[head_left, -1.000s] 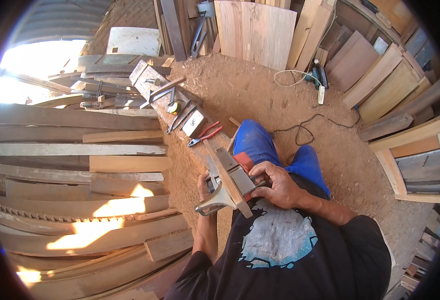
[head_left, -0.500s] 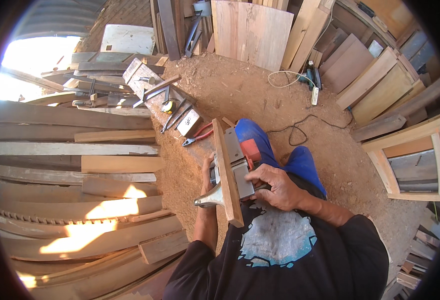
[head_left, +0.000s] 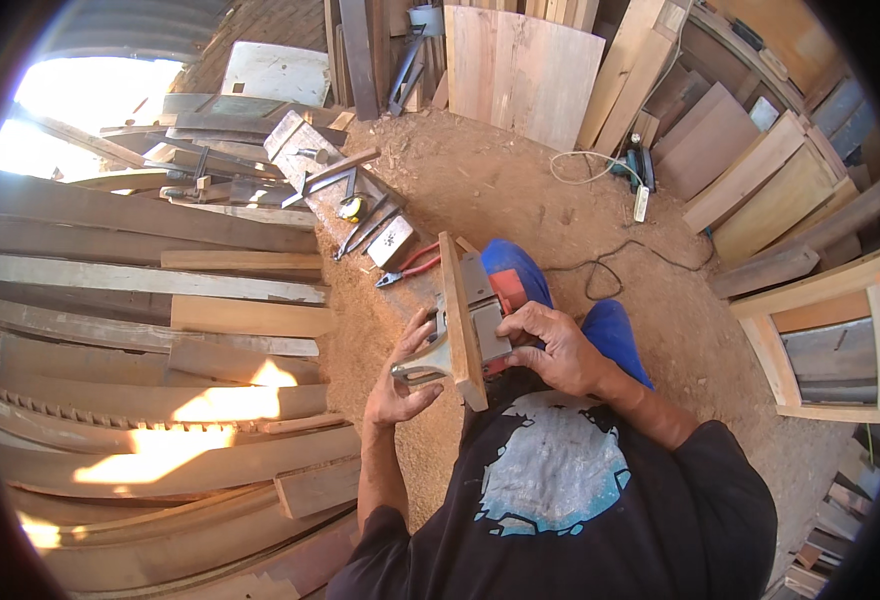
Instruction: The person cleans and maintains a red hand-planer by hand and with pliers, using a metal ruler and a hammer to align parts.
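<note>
You were, I judge, at the step of lining up the wooden strip (head_left: 460,325), which stood on its edge between the metal bracket (head_left: 432,360) and the plate of the red-and-grey tool (head_left: 490,328), near the pliers (head_left: 420,266) at the bench's (head_left: 292,140) near end. Your right hand (head_left: 557,350) had a closed grip on the tool's side; your left hand (head_left: 395,390) was spread around the bracket, contact unclear. Next called, I think, for a firm left grip.

Between the left hand (head_left: 388,386) and the stacked brown wooden boards (head_left: 250,318), a narrow sawdust-covered channel (head_left: 346,335) is left; rightward, passage is blocked by a slim brown wooden strip (head_left: 458,320). Open brown floor (head_left: 520,200) is crossed by a black cable (head_left: 600,262).
</note>
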`<action>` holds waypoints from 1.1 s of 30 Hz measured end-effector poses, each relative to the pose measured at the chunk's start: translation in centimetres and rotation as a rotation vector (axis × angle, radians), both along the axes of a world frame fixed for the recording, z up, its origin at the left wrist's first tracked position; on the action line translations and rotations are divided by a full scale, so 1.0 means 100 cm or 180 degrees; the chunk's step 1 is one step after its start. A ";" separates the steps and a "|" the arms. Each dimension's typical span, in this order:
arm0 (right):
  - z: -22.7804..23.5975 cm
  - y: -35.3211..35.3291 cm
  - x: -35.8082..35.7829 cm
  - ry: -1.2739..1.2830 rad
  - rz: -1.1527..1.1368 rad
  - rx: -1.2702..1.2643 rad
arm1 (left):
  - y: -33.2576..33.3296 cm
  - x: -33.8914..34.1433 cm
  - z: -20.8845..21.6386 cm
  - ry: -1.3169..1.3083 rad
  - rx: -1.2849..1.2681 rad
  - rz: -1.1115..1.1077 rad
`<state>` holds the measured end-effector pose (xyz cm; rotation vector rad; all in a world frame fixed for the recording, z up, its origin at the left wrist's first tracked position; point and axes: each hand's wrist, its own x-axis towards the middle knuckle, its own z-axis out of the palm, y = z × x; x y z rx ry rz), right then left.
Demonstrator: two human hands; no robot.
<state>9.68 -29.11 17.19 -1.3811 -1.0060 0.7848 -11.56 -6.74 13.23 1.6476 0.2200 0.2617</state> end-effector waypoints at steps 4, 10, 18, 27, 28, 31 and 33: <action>-0.001 0.003 0.009 -0.0041 0.0059 -0.0078 | 0.015 0.022 -0.006 -0.0218 0.0105 -0.0069; -0.011 0.002 0.012 0.0026 -0.0198 -0.0124 | 0.013 0.058 -0.019 -0.0547 0.0486 -0.0302; 0.012 -0.003 0.016 -0.0849 -0.0649 -0.0224 | -0.005 0.054 -0.029 -0.0291 0.0286 0.0354; 0.003 -0.012 0.015 -0.1922 -0.1171 -0.0222 | -0.010 0.084 -0.016 -0.0542 0.1050 0.0337; 0.003 -0.014 0.015 -0.1929 -0.1183 -0.0227 | -0.011 0.090 -0.013 -0.0680 0.1267 0.0308; 0.005 -0.018 0.016 -0.2365 -0.1623 -0.0258 | -0.019 0.106 -0.013 -0.0661 0.1526 0.0386; -0.001 -0.021 0.018 -0.2134 -0.1812 -0.0389 | -0.024 0.118 -0.011 -0.0663 0.1536 0.0405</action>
